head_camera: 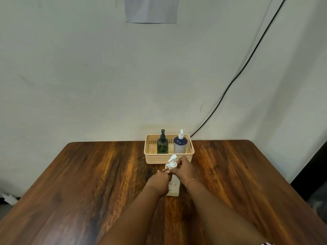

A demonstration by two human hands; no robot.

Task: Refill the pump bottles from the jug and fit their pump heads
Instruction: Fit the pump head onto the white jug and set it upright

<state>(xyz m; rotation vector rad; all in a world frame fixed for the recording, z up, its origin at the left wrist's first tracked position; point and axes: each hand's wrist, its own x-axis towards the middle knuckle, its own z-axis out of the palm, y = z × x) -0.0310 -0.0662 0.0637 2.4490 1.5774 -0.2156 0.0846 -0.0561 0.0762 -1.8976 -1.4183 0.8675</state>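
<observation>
1. standing upright near the middle of the tabletop [88,174], a little toward its far edge, is a pale pump bottle [173,189] with a white pump head [173,161] on its neck.
2. the left hand [160,181] wraps around the bottle's body from the left side, fingers curled against it just below the shoulder.
3. the right hand [184,169] closes on the collar of the pump head from the right, thumb and fingers pinching around it; the nozzle points away toward the far edge.
4. a thin pink band [190,181] sits on the right wrist.
5. a peach-coloured basket [149,157] rests at the far edge of the tabletop, just beyond the pale bottle and against the wall.
6. inside the basket, a dark green pump bottle [162,145] stands on the left and a blue-and-white pump bottle [180,145] on the right, both upright with pump heads on.
7. the two basket bottles stand close together; whether they touch cannot be told.
8. a black cable [247,64] runs down the wall [70,76] toward the far edge behind the basket.
9. a grey sheet [151,9] hangs on the wall above.
</observation>
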